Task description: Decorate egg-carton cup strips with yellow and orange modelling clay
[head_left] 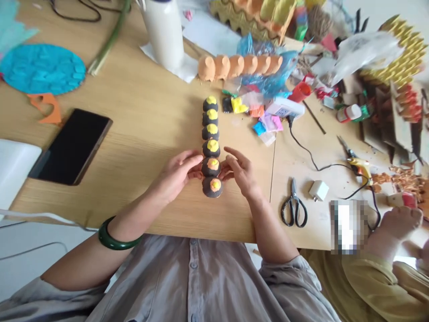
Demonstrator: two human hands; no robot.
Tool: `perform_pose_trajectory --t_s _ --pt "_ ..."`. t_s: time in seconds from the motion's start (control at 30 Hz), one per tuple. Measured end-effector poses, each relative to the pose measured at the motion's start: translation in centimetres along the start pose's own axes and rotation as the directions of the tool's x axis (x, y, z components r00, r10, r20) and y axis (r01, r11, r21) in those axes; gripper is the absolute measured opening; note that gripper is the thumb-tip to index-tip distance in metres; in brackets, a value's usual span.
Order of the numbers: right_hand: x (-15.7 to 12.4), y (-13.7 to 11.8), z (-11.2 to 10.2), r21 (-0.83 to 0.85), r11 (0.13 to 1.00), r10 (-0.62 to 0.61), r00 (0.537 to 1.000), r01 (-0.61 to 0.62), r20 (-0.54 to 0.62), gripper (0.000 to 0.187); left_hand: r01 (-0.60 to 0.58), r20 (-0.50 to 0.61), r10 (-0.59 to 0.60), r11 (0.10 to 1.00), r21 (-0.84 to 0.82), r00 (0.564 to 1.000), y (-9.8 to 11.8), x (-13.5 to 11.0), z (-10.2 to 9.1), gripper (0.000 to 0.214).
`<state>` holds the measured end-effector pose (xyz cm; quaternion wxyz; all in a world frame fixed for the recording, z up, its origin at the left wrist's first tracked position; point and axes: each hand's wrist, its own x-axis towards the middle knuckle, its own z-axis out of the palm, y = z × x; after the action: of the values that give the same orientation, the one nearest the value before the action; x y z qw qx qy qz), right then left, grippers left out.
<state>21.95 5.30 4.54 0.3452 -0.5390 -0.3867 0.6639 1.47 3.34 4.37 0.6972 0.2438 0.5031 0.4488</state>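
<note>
A row of several dark egg-carton cups (211, 147) topped with yellow and orange dabs runs away from me on the wooden table (140, 112). My left hand (177, 172) and my right hand (239, 172) press on either side of the second-nearest cup (211, 166), fingers pinched against it. The nearest cup (212, 187) sits between my wrists. A green bangle (115, 239) circles my left forearm.
A black phone (72, 146) lies left, a blue paper disc (42, 68) far left, a white bottle (165, 33) behind. Orange carton strip (238, 66), coloured scraps, scissors (294, 206), a charger (318, 190) and glue gun (360, 166) lie right. Another person's hand (398, 223) works at right.
</note>
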Motion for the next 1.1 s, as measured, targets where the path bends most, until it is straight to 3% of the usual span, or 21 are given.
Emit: perform_pose_trajectory --t_s 0.2,0.33,0.47,0.57,0.63,0.8,0.97,1.1 --pt "1.2 -1.2 0.0 -0.02 0.997 0.078 0.997 -0.077 0.023 0.044 0.062 0.046 -0.06 0.998 -0.023 0.997 0.2 1.2 2.1 0.038" --pt "2.1 -1.5 -0.4 -0.044 0.996 -0.078 0.993 0.074 -0.091 0.063 0.009 0.156 0.004 0.997 -0.08 0.988 0.1 2.2 3.7 0.05" --pt "2.6 -0.7 -0.6 0.019 0.976 -0.21 0.966 0.215 -0.15 0.067 -0.163 0.248 0.155 0.987 0.013 0.956 0.4 3.6 4.9 0.054" --pt "2.8 0.4 -0.4 0.064 0.949 -0.288 0.931 0.309 -0.222 0.064 -0.309 0.33 0.274 0.95 0.056 0.903 0.0 4.6 5.6 0.055" --pt "2.9 1.1 -0.3 0.052 0.932 -0.332 0.9 0.36 -0.282 0.06 -0.345 0.383 0.303 0.938 0.043 0.872 -0.6 5.0 5.8 0.055" --pt "3.1 2.1 -0.3 -0.04 0.873 -0.474 0.829 0.486 -0.297 0.061 -0.3 0.416 0.266 0.954 0.016 0.87 -1.8 5.1 4.8 0.056" --pt "3.2 3.1 -0.4 -0.086 0.874 -0.481 0.83 0.478 -0.282 0.06 -0.135 0.467 0.124 0.991 -0.01 0.875 -1.5 5.1 3.9 0.071" --pt "3.2 3.6 -0.4 -0.117 0.859 -0.509 0.806 0.499 -0.301 0.06 -0.128 0.476 0.105 0.992 0.017 0.873 -1.3 5.1 3.9 0.081"
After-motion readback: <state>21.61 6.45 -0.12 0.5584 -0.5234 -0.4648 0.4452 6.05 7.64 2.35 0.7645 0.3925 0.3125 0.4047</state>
